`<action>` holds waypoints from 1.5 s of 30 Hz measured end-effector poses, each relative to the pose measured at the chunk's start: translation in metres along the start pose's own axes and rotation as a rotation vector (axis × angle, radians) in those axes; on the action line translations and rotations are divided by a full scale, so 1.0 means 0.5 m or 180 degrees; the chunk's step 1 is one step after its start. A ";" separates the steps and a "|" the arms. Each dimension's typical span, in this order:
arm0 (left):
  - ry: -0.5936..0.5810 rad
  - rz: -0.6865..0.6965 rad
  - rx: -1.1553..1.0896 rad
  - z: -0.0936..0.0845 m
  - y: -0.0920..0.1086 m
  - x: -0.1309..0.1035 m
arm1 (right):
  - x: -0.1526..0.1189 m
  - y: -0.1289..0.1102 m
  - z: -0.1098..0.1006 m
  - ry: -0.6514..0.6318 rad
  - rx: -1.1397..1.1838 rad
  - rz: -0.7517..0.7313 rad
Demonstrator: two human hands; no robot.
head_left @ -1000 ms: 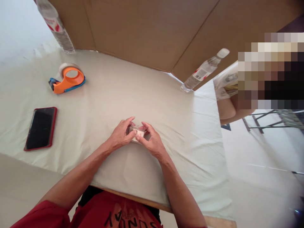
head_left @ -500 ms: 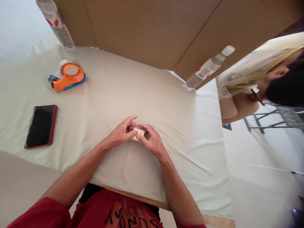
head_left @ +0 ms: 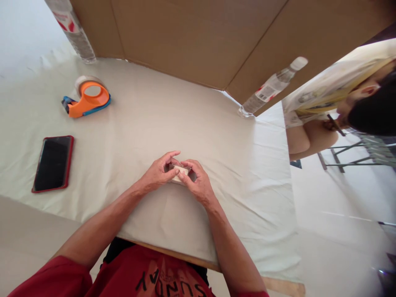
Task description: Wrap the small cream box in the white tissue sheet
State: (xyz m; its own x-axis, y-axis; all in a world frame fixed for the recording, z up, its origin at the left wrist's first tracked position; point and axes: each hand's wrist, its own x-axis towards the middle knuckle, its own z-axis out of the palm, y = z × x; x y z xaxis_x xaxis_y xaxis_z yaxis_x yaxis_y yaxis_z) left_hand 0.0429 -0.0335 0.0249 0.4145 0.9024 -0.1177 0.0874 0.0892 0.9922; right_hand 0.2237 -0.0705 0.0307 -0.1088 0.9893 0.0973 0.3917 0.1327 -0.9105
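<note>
Close to the table's front edge, a small cream-coloured rectangular packet [head_left: 183, 169] with faint reddish print is held between both hands. My left hand [head_left: 157, 172] grips its left side, the thumb lying on the top face and the index finger reaching out past it. On the other side my right hand [head_left: 200, 182] has its fingers curled round the packet, with the thumb pressed on top near the left thumb. Fingers hide the packet's sides and underside, so its exact kind cannot be made out.
A pale cloth covers the table [head_left: 173, 111]. On the left are an orange-and-blue tape dispenser [head_left: 93, 99] and a red-cased phone [head_left: 53, 163]. Two water bottles [head_left: 79, 39] [head_left: 270, 88] stand by a cardboard panel [head_left: 185, 37]. Another person [head_left: 328, 103] sits at the right.
Both hands keep nearly the same hold on the packet. The whole view has shifted very slightly; nothing on the table has moved.
</note>
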 end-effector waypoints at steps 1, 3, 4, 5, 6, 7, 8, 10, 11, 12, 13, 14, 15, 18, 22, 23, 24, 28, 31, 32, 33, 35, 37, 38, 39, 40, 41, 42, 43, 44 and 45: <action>-0.0007 0.0008 0.0019 0.000 0.000 0.000 | 0.002 0.001 0.001 0.0020 0.0056 0.0016; -0.0009 0.0037 0.0054 0.000 0.000 0.000 | 0.007 0.001 0.003 0.0075 0.0154 0.0090; -0.0009 0.0053 0.0061 0.000 0.000 0.000 | 0.010 0.001 0.005 0.0116 0.0180 0.0132; -0.0011 0.0064 0.0064 0.000 0.000 0.001 | 0.014 0.000 0.007 0.0162 0.0183 0.0166; -0.0012 0.0069 0.0068 0.000 -0.001 0.001 | 0.017 0.000 0.009 0.0209 0.0162 0.0187; -0.0016 0.0071 0.0075 0.000 -0.001 0.002 | 0.019 -0.001 0.012 0.0266 0.0125 0.0185; -0.0020 0.0072 0.0081 0.000 -0.002 0.002 | 0.021 -0.001 0.016 0.0330 0.0085 0.0158; -0.0015 0.0080 0.0115 0.000 -0.004 0.003 | 0.022 -0.001 0.023 0.0476 0.0029 0.0054; -0.0004 0.0088 0.0142 0.000 -0.005 0.004 | 0.022 0.000 0.026 0.0534 0.0012 -0.0007; 0.0009 0.0095 0.0166 0.000 -0.006 0.004 | 0.021 0.001 0.029 0.0579 0.0001 -0.0075; 0.0019 0.0100 0.0185 0.000 -0.008 0.004 | 0.021 0.003 0.031 0.0608 -0.0010 -0.0148; 0.0023 0.0106 0.0199 0.000 -0.009 0.005 | 0.020 0.004 0.032 0.0612 -0.0019 -0.0220; 0.0018 0.0114 0.0206 -0.001 -0.010 0.005 | 0.020 0.006 0.031 0.0595 -0.0029 -0.0299; 0.0019 0.0135 0.0238 -0.001 -0.013 0.005 | 0.017 0.009 0.017 0.0384 -0.0126 -0.0567; 0.0062 0.0050 0.0214 0.001 -0.013 0.004 | 0.003 0.012 -0.016 -0.0050 -0.0751 -0.1054; 0.0062 0.0017 0.0158 0.002 -0.012 0.003 | -0.002 0.012 -0.023 -0.0122 -0.0985 -0.1218; 0.0060 -0.0015 0.0091 0.003 -0.011 0.003 | -0.007 0.012 -0.029 -0.0164 -0.1237 -0.1370; -0.0033 -0.0186 -0.0178 -0.002 -0.007 0.002 | -0.017 0.014 -0.037 -0.0218 -0.2166 -0.1579; -0.0117 -0.0311 -0.0347 -0.009 -0.004 0.002 | -0.014 0.016 -0.035 -0.0206 -0.2421 -0.1587; -0.0111 -0.0306 -0.0384 -0.012 -0.003 0.003 | -0.012 0.016 -0.034 -0.0201 -0.2452 -0.1607; -0.0101 -0.0285 -0.0405 -0.014 -0.003 0.003 | -0.012 0.017 -0.034 -0.0201 -0.2477 -0.1623; -0.0116 -0.0244 -0.0417 -0.015 -0.003 0.003 | -0.012 0.018 -0.032 -0.0225 -0.2515 -0.1610; -0.0145 -0.0243 -0.0419 -0.015 -0.002 0.003 | -0.013 0.019 -0.030 -0.0245 -0.2506 -0.1590; -0.0158 -0.0256 -0.0429 -0.015 -0.001 0.003 | -0.015 0.021 -0.029 -0.0251 -0.2493 -0.1585; -0.0165 -0.0265 -0.0441 -0.014 0.000 0.003 | -0.016 0.023 -0.028 -0.0247 -0.2479 -0.1580; -0.0172 -0.0269 -0.0444 -0.014 0.001 0.003 | -0.016 0.026 -0.026 -0.0232 -0.2468 -0.1578; -0.0183 -0.0269 -0.0441 -0.014 0.002 0.003 | -0.017 0.029 -0.025 -0.0203 -0.2455 -0.1588; -0.0200 -0.0265 -0.0438 -0.014 0.004 0.003 | -0.018 0.033 -0.023 -0.0155 -0.2436 -0.1607; -0.0221 -0.0260 -0.0435 -0.014 0.005 0.002 | -0.018 0.038 -0.021 -0.0092 -0.2409 -0.1635; -0.0236 -0.0252 -0.0430 -0.014 0.006 0.002 | -0.019 0.042 -0.018 -0.0024 -0.2369 -0.1670; -0.0245 -0.0248 -0.0425 -0.014 0.007 0.002 | -0.021 0.047 -0.016 0.0041 -0.2318 -0.1708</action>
State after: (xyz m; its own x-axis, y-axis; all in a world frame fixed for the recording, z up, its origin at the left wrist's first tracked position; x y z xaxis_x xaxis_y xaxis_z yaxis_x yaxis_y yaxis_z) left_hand 0.0373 -0.0293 0.0285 0.4798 0.8560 -0.1924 0.0030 0.2177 0.9760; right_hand 0.2411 -0.0771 0.0116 -0.4349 0.7834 0.4441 0.7730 0.5777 -0.2621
